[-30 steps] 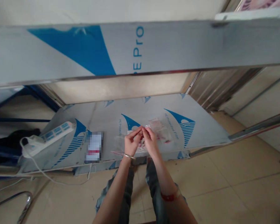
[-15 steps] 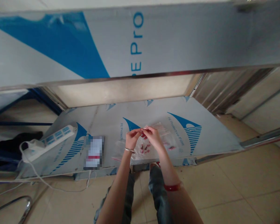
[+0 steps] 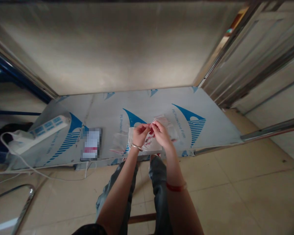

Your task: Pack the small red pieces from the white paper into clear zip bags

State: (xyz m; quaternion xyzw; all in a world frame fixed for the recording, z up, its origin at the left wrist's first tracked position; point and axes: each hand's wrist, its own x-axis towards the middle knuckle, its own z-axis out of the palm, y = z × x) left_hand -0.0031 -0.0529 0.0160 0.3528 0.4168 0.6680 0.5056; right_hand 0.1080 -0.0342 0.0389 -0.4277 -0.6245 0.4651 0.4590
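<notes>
My left hand [image 3: 138, 134] and my right hand [image 3: 160, 133] meet over the front edge of a low metal shelf [image 3: 210, 130] covered in blue-printed protective film. Both pinch the top of a small clear plastic bag [image 3: 148, 143] with small red pieces inside. The bag hangs between my hands, just above the shelf. More clear bags with red strips [image 3: 170, 127] lie on the shelf just behind my right hand, and another flat clear bag [image 3: 119, 145] lies left of my left hand.
A phone [image 3: 91, 148] lies on the shelf left of my hands. A white power strip [image 3: 39, 130] with its cable sits at the shelf's left end. My legs and the tiled floor [image 3: 235, 195] are below. A metal chair tube [image 3: 24, 205] stands at lower left.
The view has tilted down, so the upper shelf front has left the picture. My hands stay together on the small bag, which now hangs lower between them.
</notes>
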